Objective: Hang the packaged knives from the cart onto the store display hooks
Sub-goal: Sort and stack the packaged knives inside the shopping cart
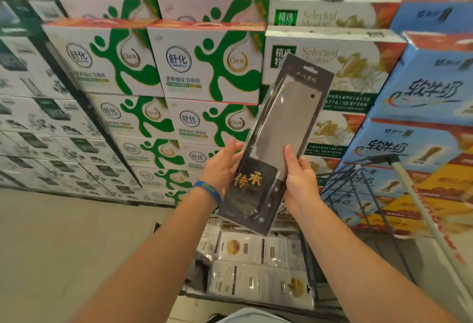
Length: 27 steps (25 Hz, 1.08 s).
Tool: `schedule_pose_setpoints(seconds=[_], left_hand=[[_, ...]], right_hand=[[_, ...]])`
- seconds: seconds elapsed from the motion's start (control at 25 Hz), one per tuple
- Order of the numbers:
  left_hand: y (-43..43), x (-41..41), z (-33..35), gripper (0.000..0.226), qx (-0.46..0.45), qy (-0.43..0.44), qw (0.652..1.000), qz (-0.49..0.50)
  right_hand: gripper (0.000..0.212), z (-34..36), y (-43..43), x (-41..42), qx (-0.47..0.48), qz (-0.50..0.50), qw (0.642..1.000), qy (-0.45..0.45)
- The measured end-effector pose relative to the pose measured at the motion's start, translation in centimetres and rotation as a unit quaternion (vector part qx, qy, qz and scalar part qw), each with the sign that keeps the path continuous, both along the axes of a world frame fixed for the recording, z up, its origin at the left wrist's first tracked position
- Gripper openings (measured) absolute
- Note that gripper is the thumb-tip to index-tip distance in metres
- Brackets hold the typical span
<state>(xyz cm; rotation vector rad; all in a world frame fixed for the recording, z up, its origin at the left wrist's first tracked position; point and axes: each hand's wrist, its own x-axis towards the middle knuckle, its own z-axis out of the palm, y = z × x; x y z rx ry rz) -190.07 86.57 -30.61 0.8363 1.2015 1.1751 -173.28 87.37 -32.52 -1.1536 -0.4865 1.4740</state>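
While the packaged knife (281,128) is held up over the cart (414,202), tilted with its blade end high, both hands are on its lower half. The left hand (225,166) holds the left edge. The right hand (299,177) pinches the right side, its thumb flat on the clear front and its fingers out of sight behind the card. Neither hand is near the hang slot (310,69) at the top.

From where I stand, the trouble I'd expect comes from that low hold. The heavy blade sits above the hands, so if one hand lets go the pack could tip sideways. It might then drop onto the other packs (258,266) lying in the cart below. The glossy plastic looks slippery too, so a light pinch may not hold.

No display hooks are in view, only stacked milk cartons (204,64) straight ahead. The person will probably have to turn and carry it. Swinging the long pack round this close to the cartons could knock a corner and bend the card at the slot.
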Motion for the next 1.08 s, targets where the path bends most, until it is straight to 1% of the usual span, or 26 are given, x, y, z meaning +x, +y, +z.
schedule_pose_setpoints(seconds=[0.08, 0.12, 0.2, 0.28, 0.32, 0.4, 0.44, 0.48, 0.52, 0.56, 0.6, 0.68, 0.72, 0.76, 0.8, 0.84, 0.92, 1.0, 1.04, 1.08], left_hand=[[0.3, 0.8, -0.2, 0.032, 0.021, 0.052, 0.998, -0.021], [0.4, 1.1, -0.4, 0.025, 0.026, 0.064, 0.998, -0.015], [0.4, 1.4, -0.5, 0.016, 0.031, 0.057, 0.998, 0.002], [0.2, 1.4, -0.8, 0.016, 0.047, 0.041, 0.998, 0.005], [-0.2, 1.2, -1.2, 0.015, 0.052, 0.037, 0.998, -0.007], [-1.2, 0.4, -2.3, 0.011, 0.035, 0.042, 0.997, -0.055], [-1.9, -0.2, -3.0, 0.009, 0.018, 0.053, 0.995, -0.08], [-2.6, -0.9, -3.6, 0.01, 0.005, 0.072, 0.993, -0.098], [-3.1, -1.5, -4.1, 0.011, -0.003, 0.092, 0.99, -0.105], [-3.3, -2.2, -4.3, 0.01, -0.01, 0.099, 0.99, -0.1], [-3.3, -3.1, -4.4, 0.009, -0.023, 0.093, 0.992, -0.08], [-3.2, -4.9, -4.3, 0.008, -0.038, 0.077, 0.995, -0.049], [-3.5, -5.7, -4.7, 0.008, -0.032, 0.086, 0.995, -0.048], [-3.8, -6.5, -5.4, 0.008, -0.021, 0.121, 0.991, -0.052], [-4.6, -7.0, -6.6, 0.01, -0.018, 0.173, 0.983, -0.056], [-5.7, -7.3, -8.2, 0.013, -0.027, 0.228, 0.971, -0.06], [-8.5, -7.7, -12.0, 0.025, -0.073, 0.324, 0.941, -0.064], [-11.5, -8.3, -15.6, 0.02, -0.132, 0.405, 0.902, -0.074], [-12.7, -8.7, -16.9, 0.013, -0.156, 0.425, 0.888, -0.077], [-13.6, -9.4, -17.9, 0.009, -0.175, 0.428, 0.884, -0.068]], right_hand=[[0.031, 0.3, -0.2, 0.3, 0.001, -0.003, 1.0, -0.006], [0.031, 0.3, -0.3, 0.5, 0.001, -0.003, 1.0, -0.01], [0.033, 0.2, -0.4, 0.9, 0.0, 0.002, 1.0, -0.027], [0.037, 0.0, -0.3, 1.2, 0.0, 0.009, 0.996, -0.084], [0.043, -0.1, 0.0, 1.4, 0.003, 0.013, 0.992, -0.124], [0.061, 0.2, 1.0, 1.6, 0.007, 0.021, 0.981, -0.191], [0.064, 0.3, 1.4, 1.5, 0.007, 0.022, 0.979, -0.203], [0.059, 0.2, 1.7, 1.1, 0.006, 0.027, 0.98, -0.199], [0.05, -0.2, 1.7, 0.5, 0.004, 0.037, 0.979, -0.198], [0.04, -1.0, 1.3, -0.3, -0.001, 0.053, 0.976, -0.21], [0.035, -2.2, 0.7, -1.3, -0.006, 0.08, 0.97, -0.23], [0.032, -5.1, -1.2, -3.5, -0.006, 0.158, 0.952, -0.263], [0.033, -6.5, -2.3, -4.7, -0.009, 0.203, 0.94, -0.274], [0.038, -7.8, -3.2, -5.7, -0.013, 0.243, 0.927, -0.285], [0.048, -9.1, -4.0, -6.8, -0.025, 0.273, 0.916, -0.293], [0.055, -10.3, -4.7, -7.8, -0.046, 0.293, 0.907, -0.297], [0.061, -12.7, -6.1, -9.8, -0.112, 0.329, 0.892, -0.29], [0.063, -14.7, -7.6, -11.9, -0.168, 0.37, 0.876, -0.259], [0.063, -15.6, -8.5, -12.9, -0.181, 0.388, 0.869, -0.247], [0.06, -16.3, -9.3, -13.9, -0.18, 0.404, 0.863, -0.243]])
